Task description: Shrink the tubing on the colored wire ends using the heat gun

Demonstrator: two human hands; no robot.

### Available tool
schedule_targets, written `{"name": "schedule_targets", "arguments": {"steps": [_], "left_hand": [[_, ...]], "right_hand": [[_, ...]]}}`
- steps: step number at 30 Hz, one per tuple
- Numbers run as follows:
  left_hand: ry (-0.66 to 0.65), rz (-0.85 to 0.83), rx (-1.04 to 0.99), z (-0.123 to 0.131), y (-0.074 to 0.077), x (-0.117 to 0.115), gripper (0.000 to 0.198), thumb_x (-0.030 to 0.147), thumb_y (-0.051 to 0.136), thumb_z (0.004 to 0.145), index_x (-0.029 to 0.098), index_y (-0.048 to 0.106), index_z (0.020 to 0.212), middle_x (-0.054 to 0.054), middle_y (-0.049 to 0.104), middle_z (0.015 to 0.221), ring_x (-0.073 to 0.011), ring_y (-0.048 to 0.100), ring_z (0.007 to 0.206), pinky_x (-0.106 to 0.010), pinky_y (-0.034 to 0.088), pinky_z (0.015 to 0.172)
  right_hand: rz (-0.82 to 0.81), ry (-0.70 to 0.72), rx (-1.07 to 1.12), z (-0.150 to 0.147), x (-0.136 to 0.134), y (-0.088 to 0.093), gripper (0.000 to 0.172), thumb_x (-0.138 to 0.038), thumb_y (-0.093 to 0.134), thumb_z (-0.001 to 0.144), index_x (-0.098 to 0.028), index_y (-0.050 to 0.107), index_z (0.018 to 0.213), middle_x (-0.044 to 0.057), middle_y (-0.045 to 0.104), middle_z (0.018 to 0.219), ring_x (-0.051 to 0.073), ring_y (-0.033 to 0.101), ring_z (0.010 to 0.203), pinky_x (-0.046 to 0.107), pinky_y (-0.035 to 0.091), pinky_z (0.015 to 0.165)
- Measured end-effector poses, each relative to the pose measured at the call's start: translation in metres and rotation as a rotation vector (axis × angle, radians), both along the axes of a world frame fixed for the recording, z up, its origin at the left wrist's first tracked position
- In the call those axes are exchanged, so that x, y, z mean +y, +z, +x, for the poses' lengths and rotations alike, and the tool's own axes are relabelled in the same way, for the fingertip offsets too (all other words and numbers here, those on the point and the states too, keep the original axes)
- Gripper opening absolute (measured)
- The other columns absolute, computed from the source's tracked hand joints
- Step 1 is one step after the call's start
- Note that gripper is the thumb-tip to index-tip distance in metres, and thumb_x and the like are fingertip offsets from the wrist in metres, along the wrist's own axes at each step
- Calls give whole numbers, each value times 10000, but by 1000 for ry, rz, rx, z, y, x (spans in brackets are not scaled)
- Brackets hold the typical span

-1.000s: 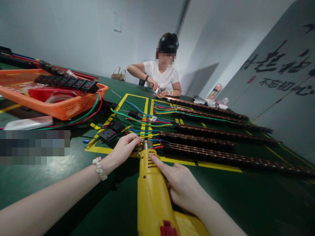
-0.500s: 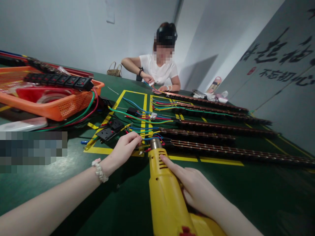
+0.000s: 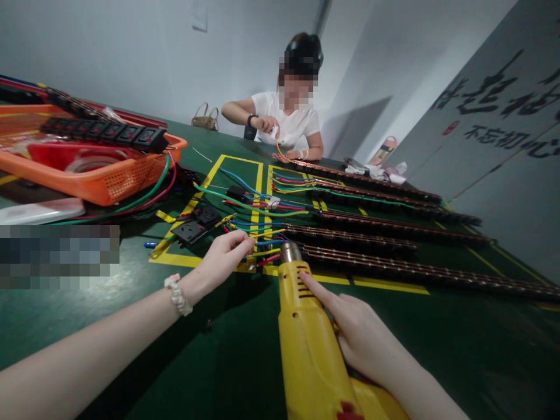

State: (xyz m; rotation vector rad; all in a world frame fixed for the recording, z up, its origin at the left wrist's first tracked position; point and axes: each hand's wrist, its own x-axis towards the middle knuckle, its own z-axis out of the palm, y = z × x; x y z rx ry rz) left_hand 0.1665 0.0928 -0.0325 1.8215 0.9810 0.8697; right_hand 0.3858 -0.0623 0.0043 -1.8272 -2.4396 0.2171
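In my right hand [image 3: 356, 318] is a yellow heat gun [image 3: 312, 344], its metal nozzle [image 3: 290, 252] pointing away from me at the wires of the nearest black strip [image 3: 394, 265]. My left hand [image 3: 227, 251] is pinched at the end of a blue wire [image 3: 269, 242], just left of the nozzle. Yellow and red wire ends [image 3: 269, 259] lie below the blue one, from the same strip. Long copper bars run along the top of that strip. The fingertips of my left hand partly hide the wire's end.
Several more black strips [image 3: 402, 234] with copper bars lie behind, their coloured wires toward the left. Black sockets [image 3: 190, 231] sit near my left hand. An orange basket [image 3: 109, 189] holds a socket strip [image 3: 105, 134]. Across the table a person [image 3: 286, 116] handles wires.
The heat gun and my right hand have shifted slightly right, moving the nozzle off the blue wire's middle. My left hand keeps its pinch. The person opposite has raised one hand with a wire.
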Motion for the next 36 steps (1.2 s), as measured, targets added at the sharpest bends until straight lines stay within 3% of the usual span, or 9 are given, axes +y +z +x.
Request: {"name": "schedule_targets", "arguments": {"steps": [8, 13, 17, 26, 36], "left_hand": [[12, 21, 35, 0, 0, -1, 382, 449, 409, 828, 113, 471, 658, 10, 459, 652, -65, 415, 639, -188, 309, 605], [29, 15, 43, 0, 1, -1, 378, 445, 416, 822, 114, 475, 648, 15, 441, 628, -60, 392, 605, -187, 285, 563], [34, -27, 14, 1, 0, 0, 368, 443, 422, 817, 114, 509, 675, 8, 477, 651, -68, 425, 629, -191, 310, 584], [27, -51, -11, -1, 1, 3, 375, 448, 422, 815, 111, 516, 682, 3, 491, 662, -71, 426, 641, -187, 310, 589], [23, -64, -23, -1, -5, 6, 377, 453, 417, 815, 111, 512, 687, 1, 501, 672, -72, 448, 643, -179, 320, 591]], "right_hand": [[66, 77, 6, -14, 9, 2, 824, -29, 385, 708, -311, 82, 1421, -1, 537, 725, 125, 426, 606, 228, 306, 592], [27, 158, 35, -31, 21, 3, 846, -39, 407, 695, -327, 68, 1414, 6, 589, 888, 128, 433, 641, 234, 296, 605], [33, 185, -19, -37, 27, 3, 848, -85, 455, 718, -298, 33, 1422, 16, 592, 867, 129, 423, 619, 235, 272, 588], [-1, 169, -98, -34, 24, -3, 915, -42, 434, 713, -250, -118, 1412, -1, 573, 713, 124, 401, 552, 224, 272, 555], [44, 38, -82, -8, 7, -2, 855, -65, 428, 748, -268, -59, 1421, -9, 547, 648, 130, 437, 550, 212, 278, 538]]}}
